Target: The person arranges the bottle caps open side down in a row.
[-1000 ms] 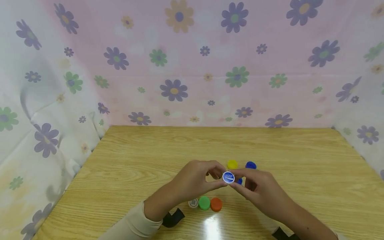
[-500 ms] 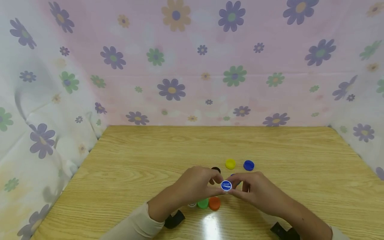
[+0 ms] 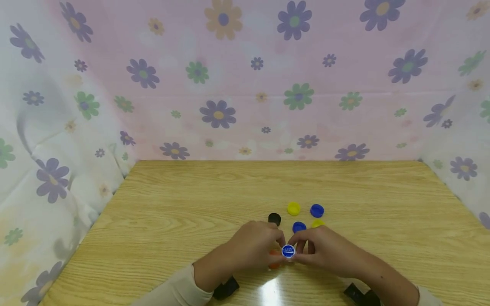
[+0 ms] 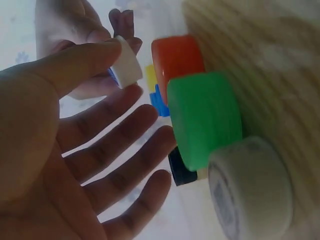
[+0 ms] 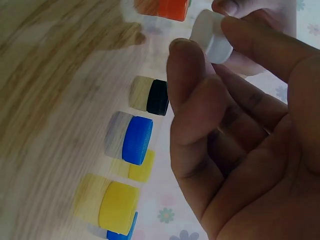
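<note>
A white bottle cap with a blue printed top is held between both hands, just right of the orange cap. My left hand pinches its left side with thumb and index finger; in the left wrist view the other fingers spread loosely. On the opposite side, my right hand grips the same cap by thumb and fingertips. Below the left hand in its wrist view stand a green cap and a white cap with a dark print; the head view hides both behind that hand.
Beyond the hands on the wooden table lie a black cap, two blue caps and two yellow caps. Black straps show by the wrists. A flowered cloth borders the table's back and sides.
Both hands have come down toward the near side with the white cap between them. The black, blue and yellow caps show more fully; the left hand now covers the green cap and part of the orange.
</note>
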Demonstrator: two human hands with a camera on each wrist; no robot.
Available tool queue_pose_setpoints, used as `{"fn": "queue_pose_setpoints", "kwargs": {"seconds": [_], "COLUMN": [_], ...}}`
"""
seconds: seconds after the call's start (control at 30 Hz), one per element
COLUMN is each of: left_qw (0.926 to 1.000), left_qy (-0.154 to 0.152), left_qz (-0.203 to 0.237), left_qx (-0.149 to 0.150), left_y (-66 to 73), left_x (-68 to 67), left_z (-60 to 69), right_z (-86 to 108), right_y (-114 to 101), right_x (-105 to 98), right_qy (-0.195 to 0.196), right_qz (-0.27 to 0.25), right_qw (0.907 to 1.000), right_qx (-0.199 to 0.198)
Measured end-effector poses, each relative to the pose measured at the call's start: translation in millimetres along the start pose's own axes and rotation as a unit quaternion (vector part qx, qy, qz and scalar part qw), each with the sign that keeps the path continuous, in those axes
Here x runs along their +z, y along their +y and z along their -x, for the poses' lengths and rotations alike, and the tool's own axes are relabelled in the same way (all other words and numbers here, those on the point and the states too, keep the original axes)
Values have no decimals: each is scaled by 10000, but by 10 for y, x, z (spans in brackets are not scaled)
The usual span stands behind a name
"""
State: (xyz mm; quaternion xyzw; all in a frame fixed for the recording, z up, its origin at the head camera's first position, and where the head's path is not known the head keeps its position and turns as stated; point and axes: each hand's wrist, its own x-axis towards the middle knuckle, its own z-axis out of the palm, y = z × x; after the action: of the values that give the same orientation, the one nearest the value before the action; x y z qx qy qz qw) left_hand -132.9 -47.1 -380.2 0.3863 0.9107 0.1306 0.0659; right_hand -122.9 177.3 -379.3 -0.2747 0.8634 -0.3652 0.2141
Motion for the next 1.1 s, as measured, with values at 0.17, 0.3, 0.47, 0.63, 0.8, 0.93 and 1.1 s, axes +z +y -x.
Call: {"fn": "queue_pose_setpoints", "kwargs": {"seconds": [0.17,0.3,0.47,0.63,0.8,0.93,1.1], "left_qw": [9998,9995,9992,9985,9983,9979,9977], "left_qy": [-108,-187,-155,-81,9,106,61], "left_qz": [-88,-164,-344,-532,-579,-632,-649], "left_qx": [-117,-203,-146,-96,-103,-103,-207], "left_y": [40,68,85,83,92,115,129], "left_x": [37,49,64,98,125,133,152], "left_z": [7,18,23,22,25,32,29], "right_z": [-9,-26,-45,-57,-66,-65,-59], "right_y": [22,42,56,53,61,75,76], "right_x": [34,63,82,99,125,148,160], "right_qy": [-21,-32,-66,-56,-39,6,21], "right_qz": [4,56,181,308,356,419,477], "right_qw": [10000,10000,9998,9995,9993,9991,9987], "right_qx": [-61,-70,7,-38,-49,-106,-171]}}
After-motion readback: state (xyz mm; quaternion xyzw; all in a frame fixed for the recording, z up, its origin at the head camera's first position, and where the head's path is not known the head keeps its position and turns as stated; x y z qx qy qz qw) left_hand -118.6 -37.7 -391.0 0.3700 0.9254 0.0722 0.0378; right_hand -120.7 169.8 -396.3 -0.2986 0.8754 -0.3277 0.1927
